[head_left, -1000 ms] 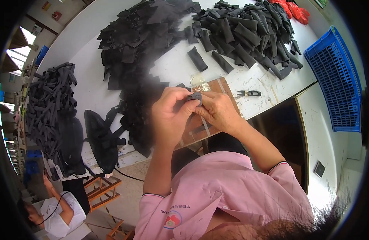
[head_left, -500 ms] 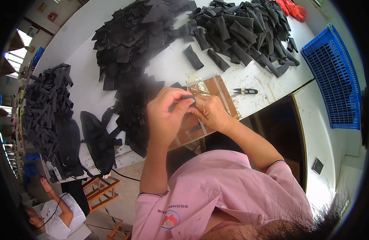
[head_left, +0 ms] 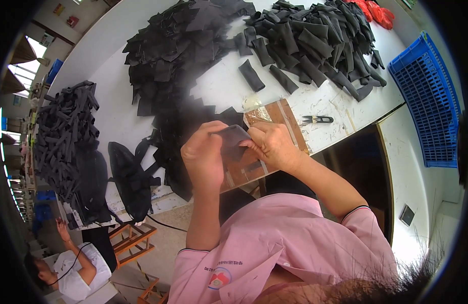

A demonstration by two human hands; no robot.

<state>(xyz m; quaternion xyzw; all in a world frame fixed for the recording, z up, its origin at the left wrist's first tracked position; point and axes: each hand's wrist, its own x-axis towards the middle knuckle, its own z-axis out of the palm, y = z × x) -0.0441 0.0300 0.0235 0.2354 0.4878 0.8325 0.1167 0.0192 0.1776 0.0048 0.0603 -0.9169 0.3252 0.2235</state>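
Observation:
Between my two hands, over a brown board [head_left: 282, 114] at the table's near edge, a small black fabric piece [head_left: 235, 136] is stretched out. My left hand [head_left: 203, 154] grips its left side, slightly blurred, with the fingers curled behind it. On the other side my right hand [head_left: 275, 144] pinches the piece between thumb and bent fingers. A heap of flat black fabric pieces [head_left: 173, 61] spreads beyond my left hand and runs down beside it. Farther off to the right lies a pile of black fabric tubes [head_left: 315, 43], two of them lying loose nearer me.
Black-handled thread snips [head_left: 320, 119] lie right of the board. At the left are a heap of narrow black strips [head_left: 66, 131] and a strapped black fabric item [head_left: 126, 180]. A blue crate [head_left: 425, 99] and red plastic bag [head_left: 380, 15] are at right. Another person [head_left: 84, 273] sits lower left.
My hands have moved slightly apart. The fabric piece, bunched small at my fingertips before, now shows as a wider face between them. The whole view has shifted a little.

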